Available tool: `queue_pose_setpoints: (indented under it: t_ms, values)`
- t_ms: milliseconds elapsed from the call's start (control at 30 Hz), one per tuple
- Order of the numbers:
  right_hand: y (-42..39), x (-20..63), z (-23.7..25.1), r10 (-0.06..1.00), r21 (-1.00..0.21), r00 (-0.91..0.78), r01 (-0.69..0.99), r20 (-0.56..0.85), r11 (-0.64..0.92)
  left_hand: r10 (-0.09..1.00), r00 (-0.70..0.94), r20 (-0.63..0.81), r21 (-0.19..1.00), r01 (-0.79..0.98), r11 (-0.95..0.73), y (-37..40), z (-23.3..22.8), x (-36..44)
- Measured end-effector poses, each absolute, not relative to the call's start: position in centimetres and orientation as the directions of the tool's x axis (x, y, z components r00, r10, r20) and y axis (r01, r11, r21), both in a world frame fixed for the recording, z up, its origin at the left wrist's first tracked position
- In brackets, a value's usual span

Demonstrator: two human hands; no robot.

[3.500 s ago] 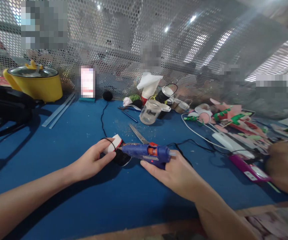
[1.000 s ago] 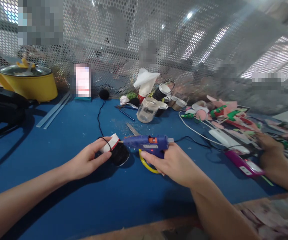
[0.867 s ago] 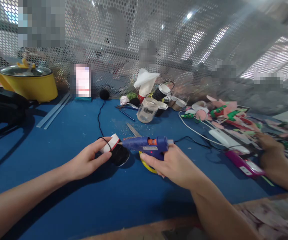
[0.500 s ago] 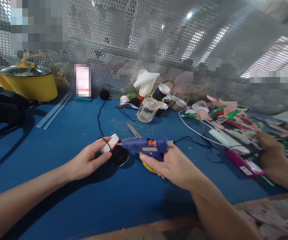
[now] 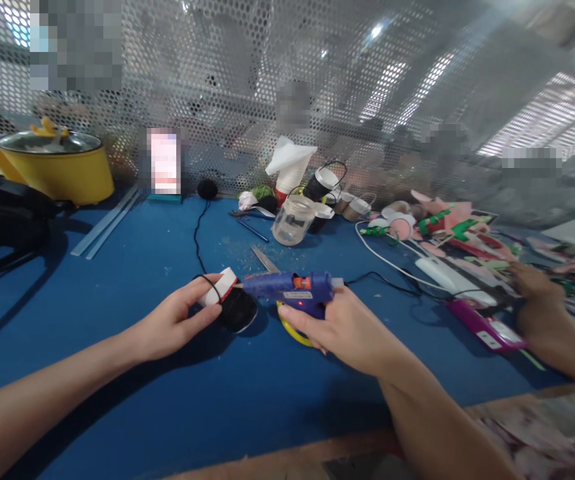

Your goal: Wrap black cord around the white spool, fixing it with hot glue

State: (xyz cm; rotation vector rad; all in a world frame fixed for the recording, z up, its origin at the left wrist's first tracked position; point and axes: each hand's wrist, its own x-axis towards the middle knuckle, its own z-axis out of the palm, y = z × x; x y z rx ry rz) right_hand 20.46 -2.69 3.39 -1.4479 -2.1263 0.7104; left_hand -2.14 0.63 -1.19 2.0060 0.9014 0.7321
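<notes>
Here the glue gun [image 5: 292,289] lies level, nozzle pointing left at the small white-and-black piece [image 5: 229,300] — just beside it. The left hand [image 5: 174,325] pinches that piece on the counter [image 5: 167,407]; the right hand [image 5: 340,325] wraps the gun's grip.

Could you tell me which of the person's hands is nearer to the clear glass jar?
Right. The right hand, holding the glue gun, lies just below the glass jar; the left hand sits farther down-left.
</notes>
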Motion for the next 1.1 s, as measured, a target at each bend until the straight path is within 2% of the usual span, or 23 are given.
queue_pose_setpoints:
  t_ms: [100, 233, 500, 700, 900, 1100]
  values:
    - [-2.77, 20.43, 3.47, 0.931, -0.683, -0.364, 0.673, 0.031, 0.286, 0.797, 0.578, 0.176, 0.840, 0.335, -0.428, 0.62, -1.21, -2.12]
    - [-2.58, 20.52, 3.57, 0.952, -0.701, -0.307, 0.681, -0.013, 0.210, 0.798, 0.574, 0.184, 0.844, 0.323, -0.428, 0.64, -1.26, -2.09]
    - [-1.84, 20.82, 3.24, 0.961, -0.679, -0.277, 0.703, 0.014, 0.212, 0.787, 0.582, 0.203, 0.846, 0.300, -0.440, 0.70, -1.28, -2.11]
    - [-2.11, 20.73, 3.42, 0.948, -0.748, -0.315, 0.640, -0.049, 0.174, 0.785, 0.589, 0.192, 0.849, 0.301, -0.434, 0.64, -1.27, -2.16]
    - [-1.95, 20.83, 3.24, 0.956, -0.724, -0.294, 0.661, -0.006, 0.199, 0.792, 0.581, 0.188, 0.855, 0.300, -0.424, 0.74, -1.32, -2.22]
    - [-2.06, 20.85, 3.29, 0.951, -0.753, -0.306, 0.637, -0.055, 0.161, 0.782, 0.595, 0.189, 0.853, 0.295, -0.430, 0.75, -1.27, -2.19]
